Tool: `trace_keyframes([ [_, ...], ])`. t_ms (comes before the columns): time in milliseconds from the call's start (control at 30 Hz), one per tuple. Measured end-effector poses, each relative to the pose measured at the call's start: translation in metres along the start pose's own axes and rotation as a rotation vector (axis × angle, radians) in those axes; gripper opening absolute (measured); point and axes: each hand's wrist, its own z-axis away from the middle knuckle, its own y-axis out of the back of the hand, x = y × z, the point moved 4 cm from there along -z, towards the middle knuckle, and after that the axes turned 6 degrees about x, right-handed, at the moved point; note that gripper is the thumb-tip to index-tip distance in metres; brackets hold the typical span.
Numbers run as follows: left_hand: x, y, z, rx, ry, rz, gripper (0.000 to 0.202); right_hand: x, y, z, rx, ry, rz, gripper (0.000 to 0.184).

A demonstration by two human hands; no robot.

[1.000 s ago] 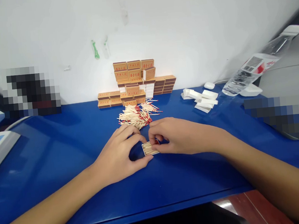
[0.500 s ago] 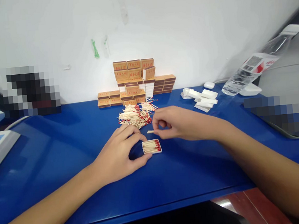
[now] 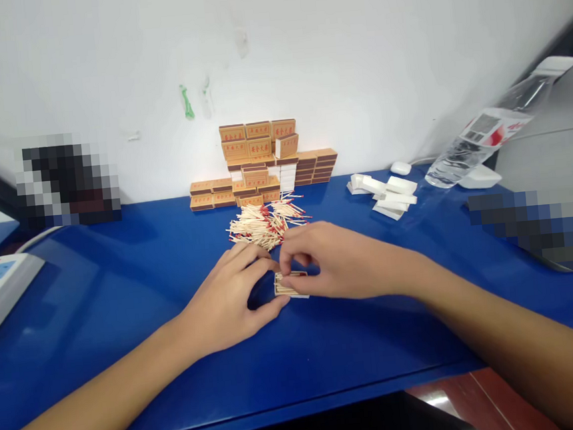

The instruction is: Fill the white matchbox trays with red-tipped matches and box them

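Left hand [image 3: 236, 293] is clasping a tray [image 3: 301, 296] on the table [image 3: 207, 399], fingers curved.
Many matches [image 3: 255, 226] are lying heaped behind; others are already lying inside; right hand [image 3: 324, 265] is pinching narrowly over them, its hold hidden.

Bounded behind by a white wall [image 3: 352, 48], scuffed and marked with green scraps [image 3: 186, 102]. Furnished with a glossy blue table [image 3: 378, 341], set against that wall. Floored below in reddish-brown tiles [image 3: 463, 395], seamed and lit by a patch of glare [image 3: 437, 400].
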Motion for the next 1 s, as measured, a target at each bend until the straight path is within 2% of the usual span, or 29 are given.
trace_keyframes([
  [167, 0.000, 0.000, -0.001, -0.014, 0.003, 0.019, 0.018, -0.005, -0.015, 0.002, -0.108, -0.040, 0.028, 0.008],
  [400, -0.003, 0.001, 0.001, -0.025, 0.003, 0.005, 0.023, 0.001, -0.003, 0.004, -0.071, -0.043, 0.093, 0.011],
  [600, -0.003, 0.007, 0.000, 0.050, 0.033, -0.113, 0.036, 0.006, 0.001, 0.007, -0.114, -0.162, 0.313, 0.038],
  [700, -0.002, 0.009, 0.000, 0.106, 0.059, -0.127, 0.027, -0.003, 0.003, 0.006, -0.126, -0.144, 0.282, 0.049],
  [767, 0.000, 0.008, 0.000, 0.106, 0.064, -0.117, 0.025, -0.004, 0.013, 0.006, -0.086, -0.130, 0.249, 0.048],
  [833, 0.003, 0.004, -0.001, 0.093, 0.063, -0.107, 0.031, 0.006, 0.032, 0.009, -0.020, -0.143, 0.227, 0.045],
  [900, 0.004, -0.001, -0.002, 0.093, 0.057, -0.103, 0.039, 0.031, 0.061, 0.018, 0.082, -0.219, 0.237, 0.042],
  [1000, 0.004, -0.008, -0.004, 0.120, 0.054, -0.117, 0.049, 0.088, 0.110, 0.045, 0.307, -0.469, 0.425, 0.025],
])
